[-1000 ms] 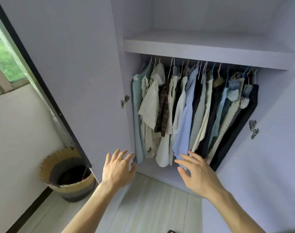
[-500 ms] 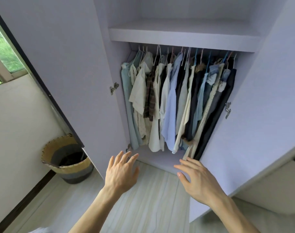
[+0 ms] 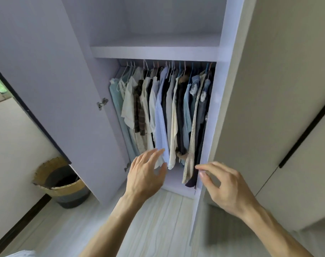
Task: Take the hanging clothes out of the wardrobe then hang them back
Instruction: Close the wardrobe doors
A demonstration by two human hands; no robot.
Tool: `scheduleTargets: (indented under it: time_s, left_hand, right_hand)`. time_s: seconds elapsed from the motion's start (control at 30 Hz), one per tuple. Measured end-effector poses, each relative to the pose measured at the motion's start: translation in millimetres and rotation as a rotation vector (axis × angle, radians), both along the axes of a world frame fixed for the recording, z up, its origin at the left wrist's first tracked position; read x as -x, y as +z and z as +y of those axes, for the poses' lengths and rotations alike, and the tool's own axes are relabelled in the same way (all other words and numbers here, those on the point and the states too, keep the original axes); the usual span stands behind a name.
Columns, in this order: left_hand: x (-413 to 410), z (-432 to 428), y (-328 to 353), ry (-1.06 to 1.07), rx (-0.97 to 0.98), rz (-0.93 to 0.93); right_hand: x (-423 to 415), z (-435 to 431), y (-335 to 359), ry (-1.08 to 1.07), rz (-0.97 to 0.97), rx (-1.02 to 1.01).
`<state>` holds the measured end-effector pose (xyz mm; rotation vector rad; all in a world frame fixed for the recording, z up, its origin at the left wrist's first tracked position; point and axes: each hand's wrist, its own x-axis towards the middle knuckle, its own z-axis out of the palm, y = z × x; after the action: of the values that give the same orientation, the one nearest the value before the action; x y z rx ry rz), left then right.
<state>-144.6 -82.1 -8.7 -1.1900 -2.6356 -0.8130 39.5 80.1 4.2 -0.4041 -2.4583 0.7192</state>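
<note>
Wardrobe (image 3: pixel 158 52): pale lilac, standing open, with a shelf across it above the rail.
Left door (image 3: pixel 56 89): swung wide toward the window side, its inner face toward the camera.
Right door (image 3: pixel 197 206): seen almost edge-on, its narrow edge just right of the clothes.
Hanging clothes (image 3: pixel 176 112): inside the wardrobe on hangers under the shelf, packed close together; pale green at the far left, then cream, brown plaid, white, a light blue striped shirt (image 3: pixel 160 127), dark and denim pieces toward the right.
Floor (image 3: pixel 158 219): pale boards running up to the wardrobe's base.
Basket (image 3: pixel 63 184): woven, tan with a dark band, on the floor below the left door's lower corner.
Left hand (image 3: pixel 145 175): raised in front of the hems, fingers straight and spread, holding nothing; its fingertips lie over the bottom of the striped shirt.
Right hand (image 3: pixel 226 186): fingers loosely bent, nothing in them; the fingertips are close to the right door's edge and a dark hem, but blur makes contact hard to judge.
Hinge (image 3: pixel 102 103): metal, on the left door's inner face.
</note>
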Motion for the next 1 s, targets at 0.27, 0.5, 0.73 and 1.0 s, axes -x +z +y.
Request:
scheduleTargets:
  time_s: [0.27,0.5,0.73,1.0]
  left_hand:
    - [-51.2,78.5,108.1,-0.2,-0.289,0.021]
    - [-57.7,110.9,162.3,-0.313,-0.462,-0.027]
    - [-34.9,97.1,167.8,-0.266,-0.509,-0.025]
    - [33.0,61.7,166.5,-0.108,-0.587,-0.153]
  right_hand:
    - [-2.7,50.4,30.2,-0.101,0.24,0.213]
    - [21.2,55.2,29.8,0.001,0.181,0.294]
    - [49.2,55.3,28.9,0.017,0.162,0.141]
    - [126.1,60.9,72.3,0.095,0.152,-0.071]
